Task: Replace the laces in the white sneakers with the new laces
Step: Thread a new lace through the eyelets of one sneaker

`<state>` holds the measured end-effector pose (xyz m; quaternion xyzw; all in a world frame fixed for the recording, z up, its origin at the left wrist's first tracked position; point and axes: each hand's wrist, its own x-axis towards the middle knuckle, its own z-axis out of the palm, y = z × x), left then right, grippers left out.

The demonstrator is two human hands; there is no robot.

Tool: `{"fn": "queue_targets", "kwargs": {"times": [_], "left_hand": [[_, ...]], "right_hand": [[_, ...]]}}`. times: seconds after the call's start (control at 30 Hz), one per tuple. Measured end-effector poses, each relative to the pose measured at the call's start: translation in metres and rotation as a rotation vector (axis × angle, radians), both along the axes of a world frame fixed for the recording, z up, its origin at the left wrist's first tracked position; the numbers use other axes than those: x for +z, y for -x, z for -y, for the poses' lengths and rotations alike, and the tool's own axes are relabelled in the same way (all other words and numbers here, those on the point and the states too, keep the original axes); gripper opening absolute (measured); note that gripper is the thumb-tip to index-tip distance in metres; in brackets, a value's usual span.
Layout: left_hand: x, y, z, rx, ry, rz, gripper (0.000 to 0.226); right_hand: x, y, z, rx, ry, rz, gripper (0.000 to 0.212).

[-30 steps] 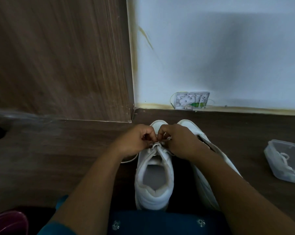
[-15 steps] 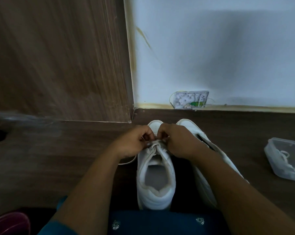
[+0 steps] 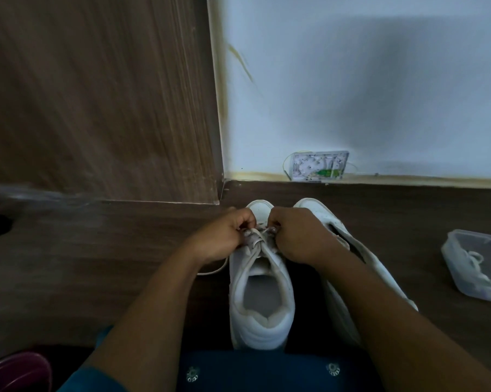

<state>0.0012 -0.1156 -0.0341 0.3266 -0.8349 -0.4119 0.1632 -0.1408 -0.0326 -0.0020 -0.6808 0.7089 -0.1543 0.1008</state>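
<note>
- Left sneaker (image 3: 259, 301): white, upright on the dark wooden floor (image 3: 97, 250), heel toward the person, toe toward the wall; opening and tongue in plain sight
- Right sneaker (image 3: 360, 258): white, just beside the first on its right, touching or nearly so, tipped onto its side, largely covered by the right forearm
- Lace (image 3: 257, 236): white, crossing the upper eyelets of the left sneaker; one loose length trails off the sneaker's left side onto the floor under the left wrist
- Left hand (image 3: 224, 236): over the left sneaker's upper eyelets, fingers curled closed and pinching the lace at the left eyelet row
- Right hand (image 3: 298, 236): opposite, knuckles almost meeting the left hand, fingers curled closed and pinching the lace at the right eyelet row
- Clear plastic container (image 3: 477, 264): on the floor well to the right of the sneakers, holding a coil of white lace (image 3: 477, 260)
- Wooden panel (image 3: 97, 94): upright, rear left, meeting a pale blue wall (image 3: 351, 80)
- Small white wall plate (image 3: 319, 166): at the foot of the wall, thin wires showing
- Dark red rounded object (image 3: 15, 373): lower left corner, too cropped to identify
- Blue garment (image 3: 261, 372): at the lower edge, with two metal studs
</note>
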Motion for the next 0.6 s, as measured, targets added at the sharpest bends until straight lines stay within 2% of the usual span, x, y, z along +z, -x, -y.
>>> {"fn": "queue_targets", "kwargs": {"times": [0.17, 0.37, 0.6], "left_hand": [[0.0023, -0.0058, -0.0036, -0.008, -0.195, -0.096, 0.033], [-0.0002, -0.0009, -0.0035, -0.008, -0.058, -0.056, 0.037], [0.0017, 0.0001, -0.0047, 0.028, -0.158, -0.033, 0.031]], "right_hand": [[0.0061, 0.0046, -0.0062, 0.012, -0.024, 0.193, 0.02], [-0.0013, -0.0022, -0.0045, -0.049, 0.014, 0.091, 0.014], [0.0008, -0.0022, 0.0006, -0.07, -0.051, 0.054, 0.021]]}}
